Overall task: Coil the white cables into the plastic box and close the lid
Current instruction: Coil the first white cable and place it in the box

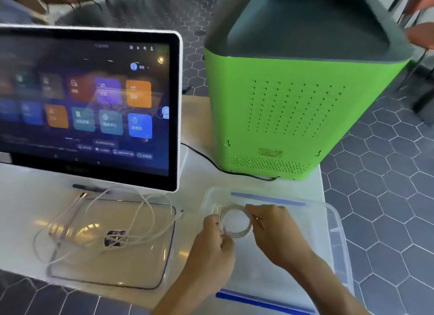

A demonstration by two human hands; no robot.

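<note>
A white cable wound into a small coil (pixel 235 230) hangs over the clear plastic box (pixel 338 223), which has blue clips on its long sides. My left hand (pixel 212 242) pinches the coil's left side. My right hand (pixel 273 225) pinches its upper right. To the left, the clear lid (pixel 141 267) with a dark seal lies flat on the table. Loose white cables (pixel 141 211) sprawl across and beyond the lid, one plug end (pixel 182 211) near the lid's right corner.
A white-framed touchscreen (pixel 89 103) stands at the back left of the white table (pixel 18 197). A green and grey machine (pixel 293 98) stands behind the box, a black cord (pixel 211 162) running from it. Hexagon floor tiles (pixel 387 197) lie beyond the table's right edge.
</note>
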